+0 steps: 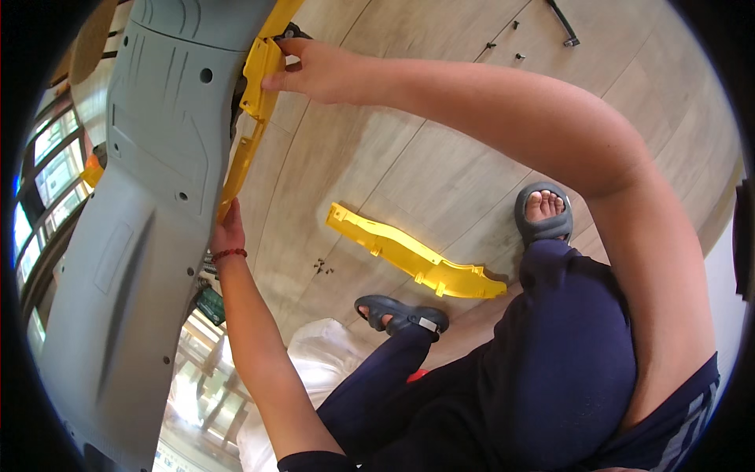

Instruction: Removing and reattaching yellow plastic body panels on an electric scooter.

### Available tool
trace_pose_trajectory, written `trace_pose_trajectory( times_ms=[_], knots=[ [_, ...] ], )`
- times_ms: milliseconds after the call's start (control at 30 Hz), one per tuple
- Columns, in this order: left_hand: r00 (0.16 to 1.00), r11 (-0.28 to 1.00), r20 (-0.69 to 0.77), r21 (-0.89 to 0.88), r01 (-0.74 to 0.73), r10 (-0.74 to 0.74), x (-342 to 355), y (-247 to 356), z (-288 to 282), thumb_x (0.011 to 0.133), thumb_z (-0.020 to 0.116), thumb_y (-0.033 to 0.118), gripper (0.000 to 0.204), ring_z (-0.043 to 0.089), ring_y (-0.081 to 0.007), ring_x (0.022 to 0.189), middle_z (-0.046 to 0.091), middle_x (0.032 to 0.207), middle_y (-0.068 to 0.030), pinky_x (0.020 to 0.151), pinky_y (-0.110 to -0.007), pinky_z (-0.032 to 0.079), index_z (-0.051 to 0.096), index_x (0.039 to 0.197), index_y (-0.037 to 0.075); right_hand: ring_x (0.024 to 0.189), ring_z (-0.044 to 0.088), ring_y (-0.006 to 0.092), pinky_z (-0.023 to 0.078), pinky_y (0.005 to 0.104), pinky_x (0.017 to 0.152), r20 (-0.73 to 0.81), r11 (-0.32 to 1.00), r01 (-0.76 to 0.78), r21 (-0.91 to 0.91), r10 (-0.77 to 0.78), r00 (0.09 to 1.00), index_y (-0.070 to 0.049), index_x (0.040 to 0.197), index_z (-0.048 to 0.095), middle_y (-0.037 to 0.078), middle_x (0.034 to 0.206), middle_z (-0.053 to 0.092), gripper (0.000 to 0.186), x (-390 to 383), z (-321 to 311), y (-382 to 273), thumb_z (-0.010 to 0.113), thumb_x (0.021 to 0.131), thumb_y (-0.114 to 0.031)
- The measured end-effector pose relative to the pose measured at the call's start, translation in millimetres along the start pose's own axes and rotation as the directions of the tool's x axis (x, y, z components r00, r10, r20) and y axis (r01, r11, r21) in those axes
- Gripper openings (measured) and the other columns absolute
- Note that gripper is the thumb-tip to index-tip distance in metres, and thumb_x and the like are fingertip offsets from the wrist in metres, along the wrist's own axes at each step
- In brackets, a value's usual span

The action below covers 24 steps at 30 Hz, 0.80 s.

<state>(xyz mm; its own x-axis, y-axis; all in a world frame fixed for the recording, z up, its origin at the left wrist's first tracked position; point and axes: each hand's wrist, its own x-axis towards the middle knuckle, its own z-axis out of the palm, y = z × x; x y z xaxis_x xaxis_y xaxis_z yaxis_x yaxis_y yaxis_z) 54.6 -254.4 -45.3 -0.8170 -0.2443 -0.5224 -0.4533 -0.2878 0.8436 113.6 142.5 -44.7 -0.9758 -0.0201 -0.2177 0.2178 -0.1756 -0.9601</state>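
A large grey plastic body [153, 204] with holes fills the left side of the head view. Along its right edge runs a long yellow plastic strip [250, 149]. My right hand [307, 71] grips the upper part of this strip, thumb and fingers pressed on it near a dark piece at the edge. Lower down, my left hand [228, 224], with a red bead bracelet, holds the strip's lower end from beneath; its fingertips are partly hidden behind the yellow plastic.
A second yellow strip [409, 252] lies on the wood-look floor [393, 157]. Small screws [322, 266] are scattered there, others beside a black tool [565, 27] at the top right. My sandaled feet flank the loose strip; a white sack [314, 346] lies lower left, near a green case [208, 303].
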Motion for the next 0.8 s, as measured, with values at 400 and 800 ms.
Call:
trace_pose_trajectory(
  times_ms=[400, 800],
  knots=[
    [0.996, 0.979, 0.049, 0.195, 0.060, -0.071, 30.3, 3.8, -19.1, 0.093, 0.048, 0.027, 0.038, 0.054, -0.0323, 0.106, 0.055, 0.117, -0.0157, 0.099, -0.042, 0.042, 0.048, 0.120, -0.001, 0.088, 0.059, 0.0202, 0.050, 0.0302, 0.070, -0.250, 0.948, 0.059, -0.314, -0.142, 0.958, 0.003, 0.118, 0.050, 0.015, 0.102, 0.060, 0.058, 13.8, 12.9, 17.7, 0.052, 0.087, -0.046],
    [0.994, 0.997, 0.110, 0.072, -0.006, -0.002, 28.2, -0.1, -11.2, 0.092, 0.048, 0.026, 0.046, 0.043, -0.0353, 0.118, 0.040, 0.133, -0.0144, 0.102, -0.045, 0.037, 0.038, 0.130, 0.002, 0.095, 0.056, 0.0269, 0.043, 0.0324, 0.085, -0.124, 0.993, 0.020, -0.113, -0.034, 0.992, 0.006, 0.122, 0.044, 0.018, 0.108, 0.059, 0.054, 15.4, -1.8, 1.0, 0.065, 0.083, -0.024]
  ],
)
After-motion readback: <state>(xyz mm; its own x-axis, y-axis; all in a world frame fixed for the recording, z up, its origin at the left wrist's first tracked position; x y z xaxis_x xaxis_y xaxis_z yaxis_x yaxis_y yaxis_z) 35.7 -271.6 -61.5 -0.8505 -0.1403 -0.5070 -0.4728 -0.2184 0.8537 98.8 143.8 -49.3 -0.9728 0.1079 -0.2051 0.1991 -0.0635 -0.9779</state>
